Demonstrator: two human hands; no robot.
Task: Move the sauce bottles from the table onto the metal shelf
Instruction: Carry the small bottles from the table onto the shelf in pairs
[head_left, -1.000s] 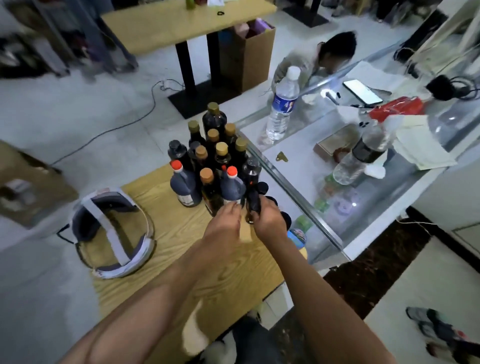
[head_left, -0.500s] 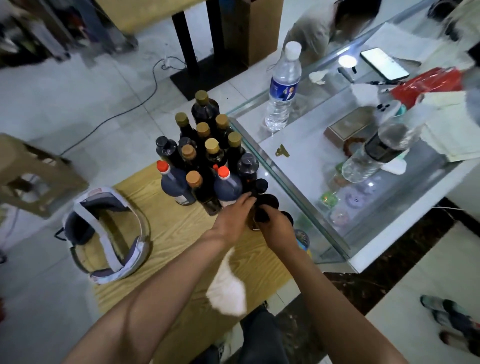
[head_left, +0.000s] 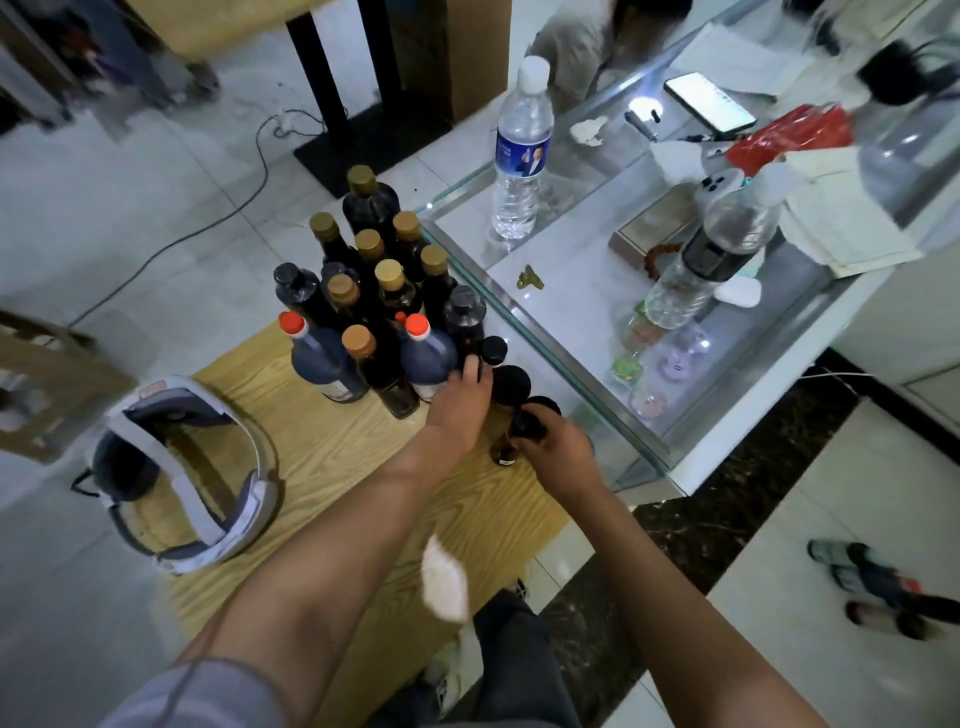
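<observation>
Several dark sauce bottles (head_left: 384, 291) stand packed together on the far end of a small wooden table (head_left: 322, 457); their caps are gold, red or black. My left hand (head_left: 457, 405) reaches into the right side of the cluster, fingers around a black-capped bottle (head_left: 511, 387). My right hand (head_left: 553, 447) grips the black cap of a small brown bottle (head_left: 504, 447) at the table's right edge. No metal shelf is in view.
A white headset (head_left: 187, 467) lies on the table's left part. A glass counter (head_left: 649, 312) on the right carries a water bottle (head_left: 522, 156), a phone, papers and a red bag. A person sits behind it. A cable runs over the tiled floor.
The view has tilted down and closer. My left hand moved right onto the black-capped bottles; my right hand slid to the nearest small bottle's cap.
</observation>
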